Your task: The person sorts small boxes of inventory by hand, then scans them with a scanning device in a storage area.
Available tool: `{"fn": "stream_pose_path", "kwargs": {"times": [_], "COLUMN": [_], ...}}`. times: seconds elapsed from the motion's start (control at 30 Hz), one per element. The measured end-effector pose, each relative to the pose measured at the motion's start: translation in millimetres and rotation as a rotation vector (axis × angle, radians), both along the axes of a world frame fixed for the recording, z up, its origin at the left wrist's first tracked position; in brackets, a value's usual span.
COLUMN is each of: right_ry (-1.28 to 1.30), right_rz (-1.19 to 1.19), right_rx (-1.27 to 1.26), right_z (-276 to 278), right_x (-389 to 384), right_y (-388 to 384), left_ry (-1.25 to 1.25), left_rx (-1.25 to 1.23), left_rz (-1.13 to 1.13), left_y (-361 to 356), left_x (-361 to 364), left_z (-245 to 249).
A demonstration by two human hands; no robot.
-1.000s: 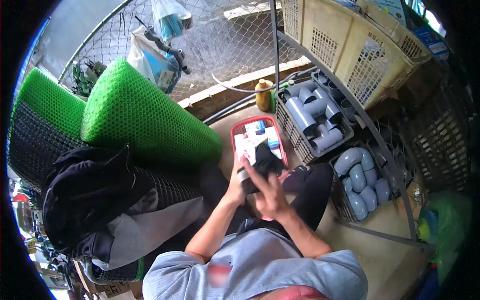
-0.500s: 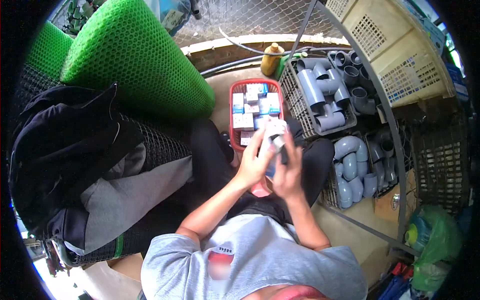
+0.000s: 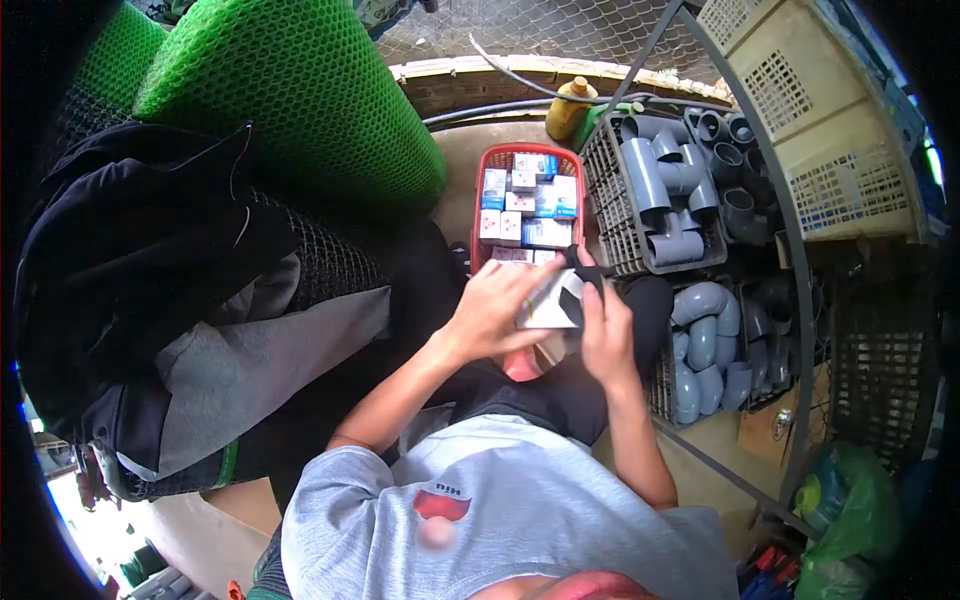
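The white box (image 3: 538, 314) now shows plainly between the two hands, over the lap and just on the near side of the red basket (image 3: 480, 190); half a second earlier, the hands and what they held were largely a blur. The left hand (image 3: 490, 308) has its fingers bent around the left and far sides of the box, gripping it. The right hand (image 3: 608, 335) is closed on a black piece (image 3: 590, 273) at the box's right end, its fingers pinching rather than spread. The black piece overlaps the white face; whether it sits inside the box or only lies against it, I cannot tell. With both pieces held together, the work in hand looks centred on that end of the box, and each hand seems to have its own part to steady.

The basket stands upright on the floor (image 3: 462, 150), holding small white and blue boxes (image 3: 545, 232) packed side by side, some on top of others. A reddish thing (image 3: 521, 364) shows below the hands, partly hidden. To the right of the basket is a crate (image 3: 612, 205) of grey pipe fittings (image 3: 645, 175); to the left, a green mesh roll (image 3: 290, 110) lies beyond a dark jacket (image 3: 130, 230).
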State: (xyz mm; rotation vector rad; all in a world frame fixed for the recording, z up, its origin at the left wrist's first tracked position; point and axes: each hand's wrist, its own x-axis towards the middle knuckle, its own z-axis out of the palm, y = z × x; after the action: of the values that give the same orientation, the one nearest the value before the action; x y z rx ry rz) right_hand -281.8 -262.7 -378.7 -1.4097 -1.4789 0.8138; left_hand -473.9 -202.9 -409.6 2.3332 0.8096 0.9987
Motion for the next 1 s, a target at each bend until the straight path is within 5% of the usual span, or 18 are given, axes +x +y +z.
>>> {"fn": "stream_pose_path", "kwargs": {"times": [0.17, 0.3, 0.4, 0.53, 0.57, 0.67, 0.73, 0.77, 0.8, 1.0], "right_ry": [-0.125, 0.454, 0.439, 0.19, 0.344, 1.144, 0.99, 1.476, 1.573, 1.374], "right_rz": [-0.016, -0.144, -0.229, -0.315, -0.329, -0.383, -0.247, -0.287, -0.247, -0.371], "right_rx": [0.212, 0.004, 0.006, 0.197, 0.103, -0.321, -0.148, -0.262, -0.254, -0.319], "right_z": [-11.9, -27.3, -103.1, -68.6, -66.0, -101.6, -96.8, -82.2, -48.6, -52.8], "right_x": [-15.6, -8.9, -47.7, -55.1, -41.6, -11.9, -28.0, -37.8, -44.2, -17.6], "right_y": [9.4, 9.1, -7.7, 0.8, 5.3, 6.2, 2.4, -1.6, -1.7, -19.5], "left_ry": [-0.06, -0.026, -0.311, -0.833, -0.872, -0.712, -0.612, -0.735, -0.809, -0.757], "left_rx": [-0.102, 0.005, -0.356, -0.824, -0.841, -0.658, -0.514, -0.473, -0.474, -0.286], "left_rz": [0.25, 0.154, 0.281, 0.204, 0.152, 0.005, -0.017, -0.02, 0.007, 0.166], "left_y": [-1.2, -7.9, 2.0, 6.0, -3.7, -29.8, -30.6, -26.4, -21.0, -5.3], "left_x": [15.6, 15.9, 33.1, 54.1, 55.7, 56.1, 56.4, 61.4, 64.9, 59.6], "left_z": [-21.6, 1.6, -4.8, -20.3, -16.1, -15.2, -12.1, -24.4, -29.6, -38.3]}}
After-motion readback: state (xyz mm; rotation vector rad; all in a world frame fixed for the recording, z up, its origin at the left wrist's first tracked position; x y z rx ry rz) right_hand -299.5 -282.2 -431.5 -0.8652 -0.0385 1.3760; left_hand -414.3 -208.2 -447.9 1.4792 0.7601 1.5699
